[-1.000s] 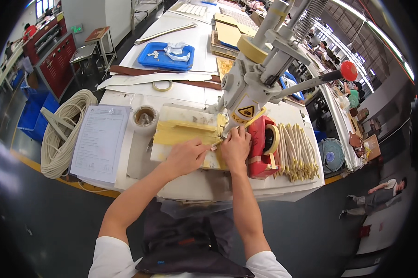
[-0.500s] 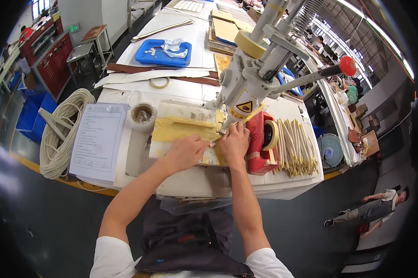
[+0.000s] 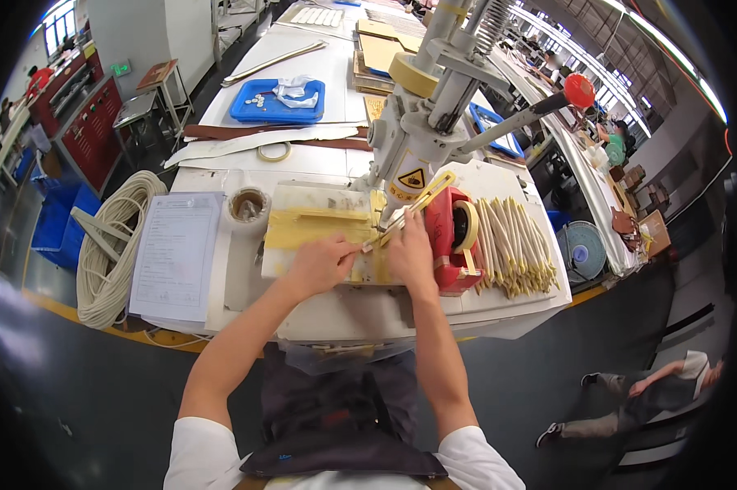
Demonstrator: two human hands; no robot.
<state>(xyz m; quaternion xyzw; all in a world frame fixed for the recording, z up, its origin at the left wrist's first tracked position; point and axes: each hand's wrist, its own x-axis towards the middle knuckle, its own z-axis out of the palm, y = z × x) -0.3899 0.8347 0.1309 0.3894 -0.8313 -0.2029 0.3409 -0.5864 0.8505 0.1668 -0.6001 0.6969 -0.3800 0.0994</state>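
On a yellow-taped board at the front of the table, my two hands meet at a short white cord. My right hand is closed round it, below the hand press. A slim yellow two-armed piece sticks out past its fingers; its kind is unclear. My left hand pinches at the cord's near end, fingertips together. Beside my right hand stands a red tape dispenser with a roll of cream tape. To its right lies a bundle of white cords with yellow tips.
Left of the board are a tape roll, a printed sheet and a large cord coil. Behind lie brown and white strips and a blue tray. The press lever ends in a red knob. A person walks at right.
The view has shifted slightly. My right hand has turned a little, showing more of the white cord and yellow piece. My left hand stays at the cord's end. The person at right has moved nearer.
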